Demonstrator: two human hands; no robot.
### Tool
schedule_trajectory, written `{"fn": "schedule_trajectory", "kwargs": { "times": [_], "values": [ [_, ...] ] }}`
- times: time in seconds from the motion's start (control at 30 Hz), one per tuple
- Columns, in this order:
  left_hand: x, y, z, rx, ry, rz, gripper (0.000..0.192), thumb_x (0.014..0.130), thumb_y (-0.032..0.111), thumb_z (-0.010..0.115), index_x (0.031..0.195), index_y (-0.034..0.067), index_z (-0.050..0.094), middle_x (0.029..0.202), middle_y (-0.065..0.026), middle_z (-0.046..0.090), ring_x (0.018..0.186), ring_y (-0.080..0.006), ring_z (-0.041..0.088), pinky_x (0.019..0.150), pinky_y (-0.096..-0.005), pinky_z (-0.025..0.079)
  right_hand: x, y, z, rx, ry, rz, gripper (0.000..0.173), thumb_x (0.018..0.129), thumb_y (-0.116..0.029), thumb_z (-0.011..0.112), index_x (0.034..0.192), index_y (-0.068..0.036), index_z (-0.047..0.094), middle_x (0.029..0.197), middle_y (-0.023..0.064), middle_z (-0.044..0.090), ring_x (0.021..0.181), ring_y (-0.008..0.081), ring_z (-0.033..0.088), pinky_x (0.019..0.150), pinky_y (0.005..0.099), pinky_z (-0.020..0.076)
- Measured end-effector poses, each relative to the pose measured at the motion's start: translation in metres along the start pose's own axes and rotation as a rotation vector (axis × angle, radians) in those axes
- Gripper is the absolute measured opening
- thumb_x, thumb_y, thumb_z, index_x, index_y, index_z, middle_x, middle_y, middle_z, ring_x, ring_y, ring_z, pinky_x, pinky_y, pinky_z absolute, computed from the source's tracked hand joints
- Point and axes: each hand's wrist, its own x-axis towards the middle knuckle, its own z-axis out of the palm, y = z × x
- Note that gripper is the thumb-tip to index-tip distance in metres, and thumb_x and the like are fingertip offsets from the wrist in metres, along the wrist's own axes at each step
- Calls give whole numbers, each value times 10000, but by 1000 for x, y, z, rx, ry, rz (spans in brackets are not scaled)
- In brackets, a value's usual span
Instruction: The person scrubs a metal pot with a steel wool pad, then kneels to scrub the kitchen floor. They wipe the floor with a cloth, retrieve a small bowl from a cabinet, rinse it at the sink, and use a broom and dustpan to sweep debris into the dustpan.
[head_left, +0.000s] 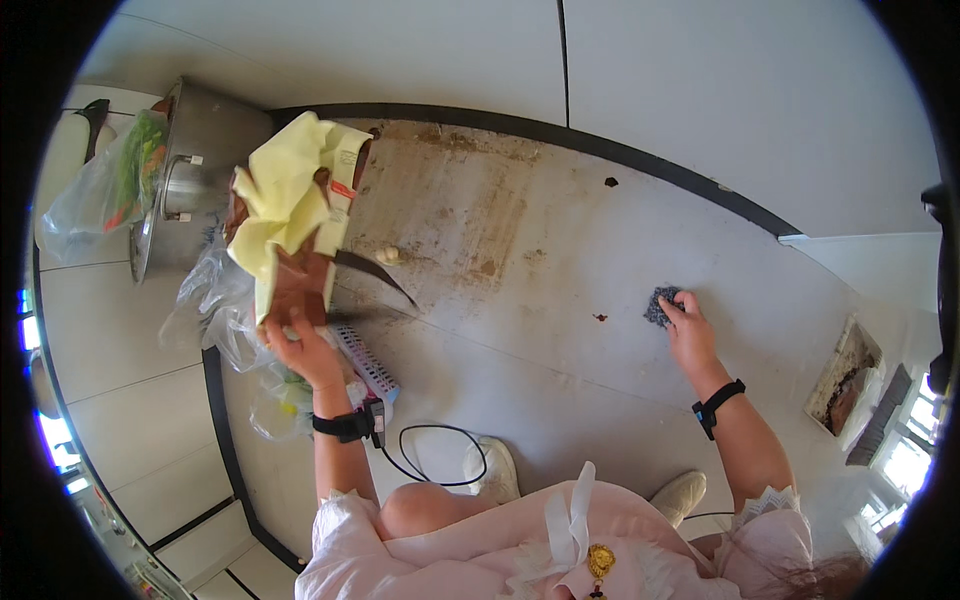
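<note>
My left hand (296, 349) grips the lower edge of a crumpled yellow and brown paper or plastic packaging piece (289, 202), raised in front of a large steel pot. At the right, my right hand (690, 330) holds a dark grey scouring pad (663, 306) against the grey floor (540, 330). Between the hands the floor bears brown stains (480, 225) and a few small dark scraps. A small pale lump (388, 256) lies just right of the packaging, near a dark curved strip (375, 274).
A steel pot (225, 142) and a plastic bag of vegetables (135, 172) are at the upper left. A perforated plastic basket (367, 364) stands by my left wrist. A black cable (442, 427) loops near my shoe. At the right lies a dirty tray (844, 375).
</note>
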Motion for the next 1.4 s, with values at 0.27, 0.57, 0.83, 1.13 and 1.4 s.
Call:
{"fn": "schedule_trajectory", "kwargs": {
  "times": [0.27,0.57,0.83,1.13,1.4],
  "values": [
    [-7,-6,4,-194,43,13,409,924,96,547,1291,-64,463,1336,-216,441,1229,-339,427,1046,-396,312,0,0,-2,-6,59,-41,458,763,51,620,1179,-142,633,1153,85,511,946,307,593,776,403,512],
    [-18,-9,0,-109,91,53,413,903,81,583,1277,-59,476,1386,-218,405,1256,-346,405,1056,-403,305,-1,3,3,-61,83,-95,471,749,47,636,1169,-166,643,1148,70,515,930,299,605,747,396,522],
    [-11,-25,23,2,25,-61,491,888,66,602,1338,-18,424,1251,-137,455,1109,-194,456,918,-295,412,0,4,2,-29,68,-78,501,742,46,633,1185,-186,635,1146,64,518,905,288,612,728,397,522],
    [-33,28,6,-658,26,-440,387,929,99,533,1290,-21,463,1167,-87,522,1013,-171,514,896,-270,399,2,-3,-3,-95,-3,-60,474,777,-4,653,1213,-186,607,1169,73,505,904,281,615,744,397,522],
    [-66,57,13,-1455,-177,-759,384,931,107,485,1305,24,459,1127,-58,593,1043,-161,582,917,-283,456,2,-35,-51,-296,-81,-128,412,814,-201,688,1208,-116,600,1272,110,496,1093,315,538,897,425,475]
  ]
}}
